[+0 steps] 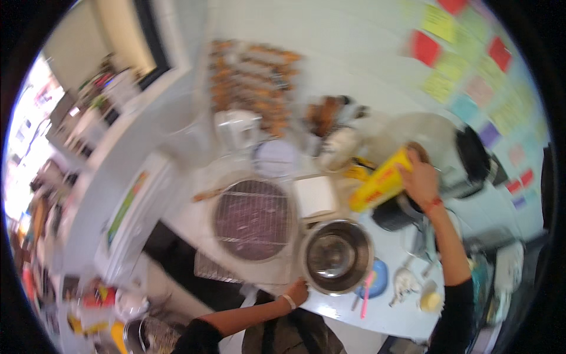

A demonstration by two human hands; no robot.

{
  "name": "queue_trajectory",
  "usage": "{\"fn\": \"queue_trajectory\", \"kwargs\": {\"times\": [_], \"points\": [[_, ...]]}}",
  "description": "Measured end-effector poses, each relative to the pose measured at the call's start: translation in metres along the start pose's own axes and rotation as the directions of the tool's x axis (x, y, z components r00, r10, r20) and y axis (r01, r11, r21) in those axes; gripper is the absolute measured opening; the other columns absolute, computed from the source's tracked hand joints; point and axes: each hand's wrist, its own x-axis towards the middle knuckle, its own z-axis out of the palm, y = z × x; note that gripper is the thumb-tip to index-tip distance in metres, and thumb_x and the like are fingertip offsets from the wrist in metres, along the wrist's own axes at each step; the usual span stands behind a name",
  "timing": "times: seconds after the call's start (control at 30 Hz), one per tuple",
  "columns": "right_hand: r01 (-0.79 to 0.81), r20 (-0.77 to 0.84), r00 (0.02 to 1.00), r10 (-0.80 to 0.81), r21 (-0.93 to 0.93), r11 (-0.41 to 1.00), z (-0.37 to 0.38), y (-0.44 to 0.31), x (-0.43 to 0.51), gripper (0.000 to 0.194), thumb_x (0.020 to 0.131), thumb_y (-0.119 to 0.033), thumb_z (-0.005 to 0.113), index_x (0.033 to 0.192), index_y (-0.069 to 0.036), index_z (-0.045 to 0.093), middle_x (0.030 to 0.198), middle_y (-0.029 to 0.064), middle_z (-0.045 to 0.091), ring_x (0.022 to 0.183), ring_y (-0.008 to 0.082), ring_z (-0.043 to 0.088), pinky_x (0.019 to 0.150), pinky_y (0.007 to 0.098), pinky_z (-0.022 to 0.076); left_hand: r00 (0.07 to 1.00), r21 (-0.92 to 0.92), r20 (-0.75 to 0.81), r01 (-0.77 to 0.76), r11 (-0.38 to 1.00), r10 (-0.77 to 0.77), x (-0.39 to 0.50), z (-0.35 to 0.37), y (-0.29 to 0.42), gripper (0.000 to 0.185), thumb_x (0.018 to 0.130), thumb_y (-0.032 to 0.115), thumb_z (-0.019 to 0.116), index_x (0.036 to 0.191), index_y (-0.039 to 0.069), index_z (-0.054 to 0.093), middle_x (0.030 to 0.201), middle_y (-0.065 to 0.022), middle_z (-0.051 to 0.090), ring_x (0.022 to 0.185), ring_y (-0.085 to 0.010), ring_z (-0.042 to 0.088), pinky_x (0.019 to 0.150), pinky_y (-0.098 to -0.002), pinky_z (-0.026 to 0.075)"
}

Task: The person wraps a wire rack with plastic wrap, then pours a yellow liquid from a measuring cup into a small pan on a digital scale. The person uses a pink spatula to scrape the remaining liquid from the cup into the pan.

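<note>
My right hand (420,179) grips the upper end of a long yellow box or tube (379,181) with red lettering, held tilted over the right side of the table. A dark cylindrical container (396,212) is just below it. My left hand (299,291) is curled at the table's front edge, close to the rim of a steel bowl (311,261); whether it grips anything is hidden. The bowl's shiny inside shows no contents. Left of the bowl, a wire rack (252,193) lies across a round purplish surface (254,228). A square white-topped item (315,197) sits behind the bowl.
A blue dish (379,278) and a pink-handled utensil (365,296) lie right of the bowl. Farther back are a white jug (237,126), a pale round lid (276,158) and a large clear container (411,128). Sticky notes (437,28) cover the wall at right.
</note>
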Motion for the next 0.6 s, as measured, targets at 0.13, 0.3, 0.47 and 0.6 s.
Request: {"fn": "queue_trajectory", "kwargs": {"times": [0.13,0.3,0.47,0.6], "points": [[-0.091,0.106,0.990,0.089,0.013,0.996,0.011,0.000,0.002,0.041,0.081,-0.030,0.061,0.113,-0.008,0.047,0.084,0.0211,0.061,0.078,0.0391,0.058,0.069,0.0490,0.0439,0.939,-0.175,-0.341,-0.017,0.984,-0.044,0.008,-0.001,0.014,0.017,0.076,0.021,0.052,0.082,0.013,0.065,0.085,-0.0031,0.063,0.090,-0.0210,0.055,0.085,-0.0418,0.035],[0.063,-0.014,0.998,-0.063,0.041,0.997,0.007,-0.001,-0.003,0.041,0.075,-0.025,0.067,0.103,-0.004,0.047,0.092,0.0168,0.058,0.092,0.0332,0.052,0.092,0.0427,0.0296,0.799,-0.609,-0.490,-0.030,0.792,-0.347,-0.018,-0.047,0.030,0.010,0.072,0.016,0.057,0.080,0.010,0.059,0.088,-0.0055,0.060,0.089,-0.0224,0.056,0.081,-0.0369,0.042],[-0.014,-0.023,1.000,0.019,0.173,0.985,0.011,-0.001,-0.006,0.040,0.076,-0.020,0.067,0.105,-0.003,0.047,0.099,0.0179,0.055,0.095,0.0345,0.050,0.090,0.0443,0.0338,-0.305,-0.997,0.063,-0.062,-0.046,-0.950,-0.072,-0.075,0.015,0.026,0.066,0.001,0.061,0.088,0.007,0.049,0.095,-0.0094,0.052,0.083,-0.0216,0.049,0.075,-0.0327,0.040],[0.017,-0.142,0.990,0.016,0.230,0.973,0.009,-0.003,-0.016,0.041,0.075,-0.016,0.067,0.108,-0.003,0.047,0.101,0.0173,0.053,0.098,0.0356,0.048,0.095,0.0460,0.0336,-0.400,-0.531,0.817,-0.804,-0.269,-0.416,-0.134,-0.036,-0.057,0.046,0.076,0.036,0.067,0.106,0.013,0.041,0.111,-0.0029,0.046,0.092,-0.0194,0.043,0.086,-0.0430,0.034]]}}
